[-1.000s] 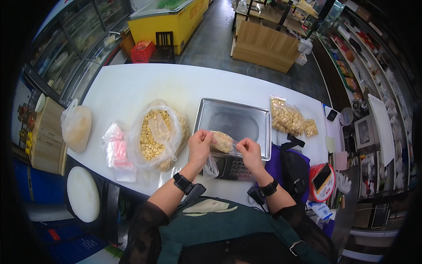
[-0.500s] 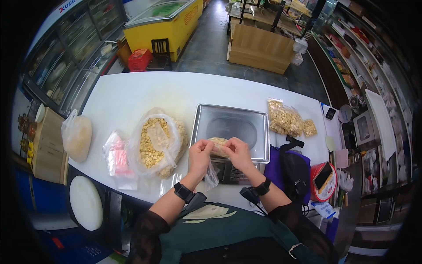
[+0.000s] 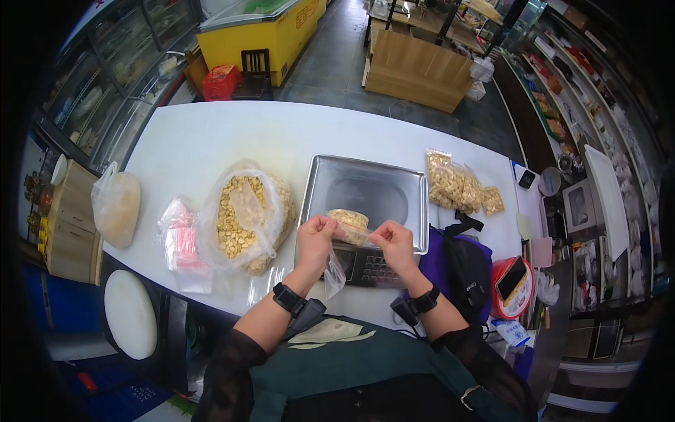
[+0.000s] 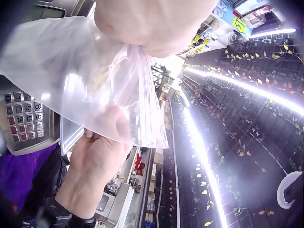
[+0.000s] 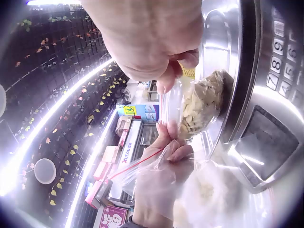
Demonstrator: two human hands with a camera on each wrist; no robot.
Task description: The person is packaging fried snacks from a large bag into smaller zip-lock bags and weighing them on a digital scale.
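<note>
A clear zip bag filled with pale dried slices is held by its top edge between both hands, low over the front of the scale's metal tray. My left hand pinches one end of the bag's mouth, and my right hand pinches the other. The slices bulge in the lower part of the bag in the right wrist view. From my left hand also hangs a flat clear bag, with a red zip line visible in the right wrist view. The scale's keypad lies beneath the hands.
Left of the scale stands a large open bag of slices with a scoop in it. Empty zip bags lie beside it. Filled bags sit right of the scale, near a purple and black bag.
The hands came close together at the bag's mouth half a second ago and have since drawn apart along its edge. Both keep hold of the bag.
</note>
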